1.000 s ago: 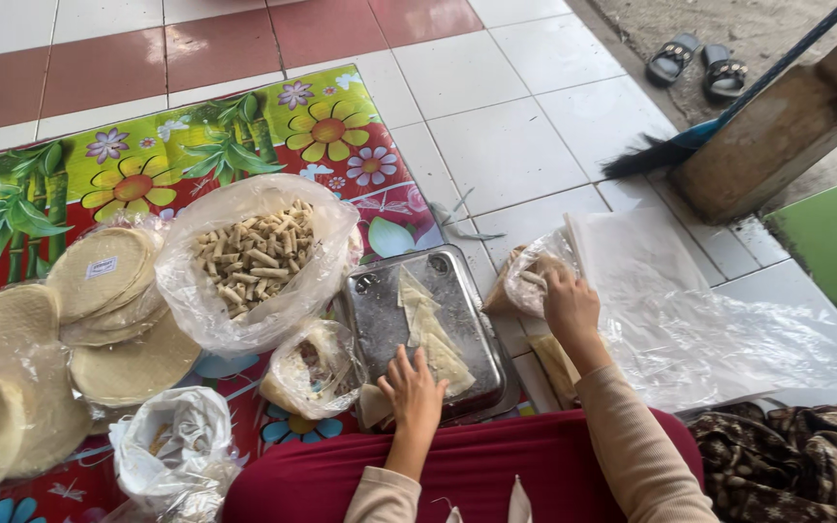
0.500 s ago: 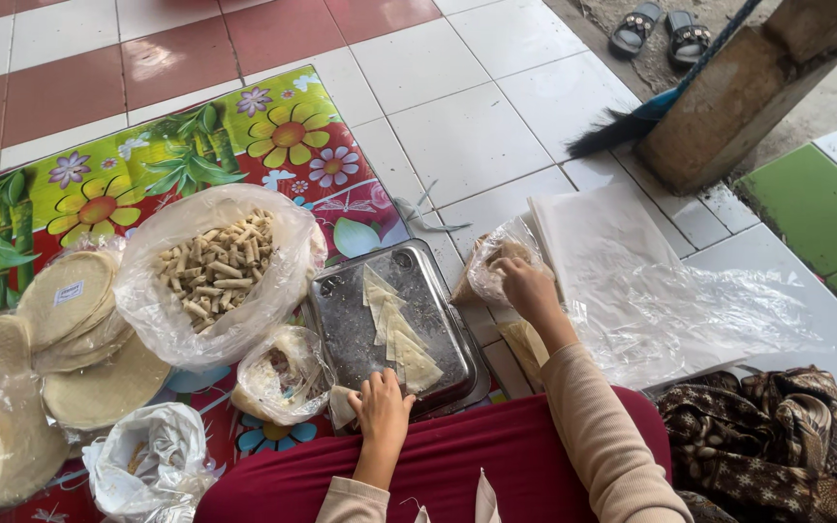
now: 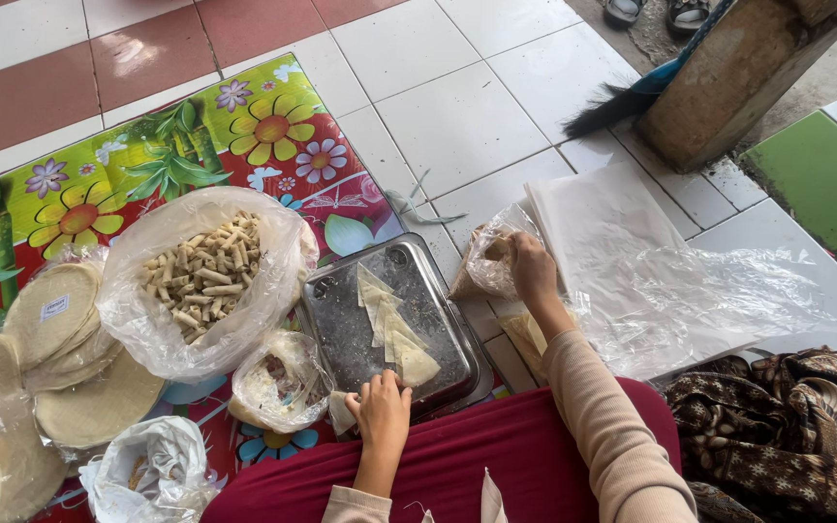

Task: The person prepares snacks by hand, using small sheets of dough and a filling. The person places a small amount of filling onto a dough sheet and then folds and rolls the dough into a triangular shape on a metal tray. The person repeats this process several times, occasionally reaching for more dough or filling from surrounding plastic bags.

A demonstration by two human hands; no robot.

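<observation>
Metal tray on the floral mat, directly in front of the seated person, bearing a short row of pale triangular wrapper pieces laid diagonally across it. The left hand rests at the tray's near edge, fingers curled inward over the rim beside the nearest triangle; whether it pinches anything cannot be told. The right hand lies to the right of the tray, off the mat, closed around a small clear plastic bag on the white tiles. Just beyond this hand, a stack of white sheets under loose clear film. Left of the tray: a large open bag of rolled pastry sticks, a smaller bag below it, and stacks of round wrappers at the far left.
</observation>
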